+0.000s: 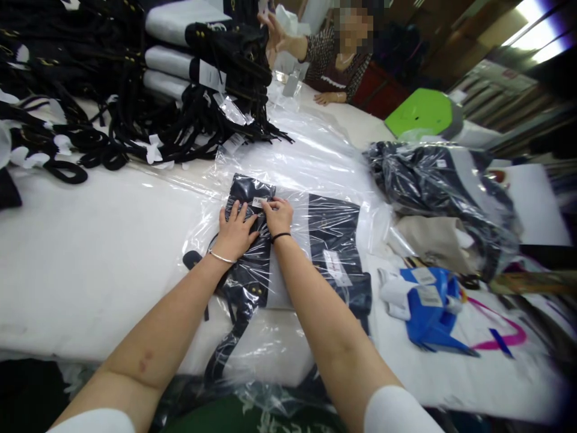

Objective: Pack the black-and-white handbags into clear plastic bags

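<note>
A folded black garment with a grey-white panel lies inside a clear plastic bag on the white table. My left hand is spread flat over the bag's left part, fingers apart, pressing on the plastic. Beside it, my right hand has its fingers bent and drawn together at the right end of a small white label, which sits on the bag over the black cloth. A white printed tag shows through the plastic further right. Black straps hang toward the table's front edge.
Stacked black garments with loose straps fill the back left. On the right are another bagged dark garment, a blue tape dispenser and a pink loop. A green board and a co-worker are across the table.
</note>
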Motion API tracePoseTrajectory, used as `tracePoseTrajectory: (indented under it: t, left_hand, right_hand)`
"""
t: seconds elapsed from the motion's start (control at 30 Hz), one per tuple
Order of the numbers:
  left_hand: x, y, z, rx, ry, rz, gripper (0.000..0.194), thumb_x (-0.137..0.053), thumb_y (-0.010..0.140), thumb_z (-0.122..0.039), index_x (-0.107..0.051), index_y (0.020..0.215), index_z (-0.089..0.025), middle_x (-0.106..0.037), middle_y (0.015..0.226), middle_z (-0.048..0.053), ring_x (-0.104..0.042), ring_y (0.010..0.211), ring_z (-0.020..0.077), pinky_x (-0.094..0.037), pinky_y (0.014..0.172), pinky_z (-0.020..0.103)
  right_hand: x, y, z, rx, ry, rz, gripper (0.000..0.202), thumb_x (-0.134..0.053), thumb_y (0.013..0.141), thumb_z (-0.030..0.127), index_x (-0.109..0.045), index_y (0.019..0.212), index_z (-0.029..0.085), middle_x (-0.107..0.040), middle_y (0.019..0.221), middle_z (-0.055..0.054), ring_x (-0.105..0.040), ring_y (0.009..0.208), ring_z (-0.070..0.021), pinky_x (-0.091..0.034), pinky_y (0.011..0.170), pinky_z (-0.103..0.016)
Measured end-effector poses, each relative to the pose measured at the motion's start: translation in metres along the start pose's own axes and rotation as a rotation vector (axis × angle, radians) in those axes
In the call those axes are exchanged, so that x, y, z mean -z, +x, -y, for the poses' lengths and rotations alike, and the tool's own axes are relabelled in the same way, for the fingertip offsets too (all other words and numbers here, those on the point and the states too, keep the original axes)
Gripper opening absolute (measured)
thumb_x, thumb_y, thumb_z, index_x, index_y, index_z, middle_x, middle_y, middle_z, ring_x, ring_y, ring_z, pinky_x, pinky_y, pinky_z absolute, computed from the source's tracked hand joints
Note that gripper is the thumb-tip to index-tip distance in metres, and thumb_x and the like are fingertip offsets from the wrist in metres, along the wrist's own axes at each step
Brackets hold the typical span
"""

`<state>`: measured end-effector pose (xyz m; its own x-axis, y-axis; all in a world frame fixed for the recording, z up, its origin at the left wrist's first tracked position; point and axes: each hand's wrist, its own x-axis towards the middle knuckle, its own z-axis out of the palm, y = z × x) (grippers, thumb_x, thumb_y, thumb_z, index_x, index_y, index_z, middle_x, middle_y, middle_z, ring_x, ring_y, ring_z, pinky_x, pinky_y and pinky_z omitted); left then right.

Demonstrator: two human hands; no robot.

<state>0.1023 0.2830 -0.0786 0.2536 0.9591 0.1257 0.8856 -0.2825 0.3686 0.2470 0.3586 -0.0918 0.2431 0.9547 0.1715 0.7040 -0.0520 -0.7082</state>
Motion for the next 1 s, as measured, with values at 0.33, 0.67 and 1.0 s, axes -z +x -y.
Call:
tracePoseTrajectory:
  t: [0.33, 0.67, 1.0]
  left_hand:
    - [-0.003, 0.0, 0.002, -0.004, 0.028, -0.022, 0.052, -0.055, 0.093, -0.042, -0.056, 0.141, -0.023, -0.035, 0.16, 0.015, -0.02, 0.152, 0.0355, -0.008, 0.12, 0.063]
    - [-0.008, -0.002, 0.001, 0.061, -0.009, -0.091, 0.051, -0.046, 0.095, -0.031, -0.053, 0.143, -0.017, -0.035, 0.159, 0.016, -0.022, 0.152, 0.0316, -0.011, 0.121, 0.06]
    - [-0.004, 0.003, 0.008, 0.101, 0.044, -0.007, 0.054, -0.039, 0.096, -0.033, -0.049, 0.147, -0.016, -0.034, 0.16, 0.016, -0.02, 0.152, 0.0326, -0.015, 0.118, 0.067]
  right_hand:
    - [-0.01, -0.012, 0.018, 0.022, -0.204, -0.045, 0.018, -0.065, 0.086, 0.038, -0.07, 0.09, 0.022, -0.061, 0.13, -0.009, -0.044, 0.131, -0.0277, -0.031, 0.112, -0.047]
    - [0.008, -0.036, 0.014, 0.36, -0.464, 0.317, 0.056, -0.033, 0.1, 0.032, -0.034, 0.156, 0.026, -0.029, 0.164, -0.002, -0.014, 0.154, -0.0244, -0.014, 0.122, -0.049]
    - [0.035, -0.039, 0.011, 0.325, -0.485, 0.58, 0.054, -0.036, 0.103, 0.046, -0.038, 0.154, 0.032, -0.021, 0.166, 0.004, -0.01, 0.155, -0.0309, -0.013, 0.123, -0.053]
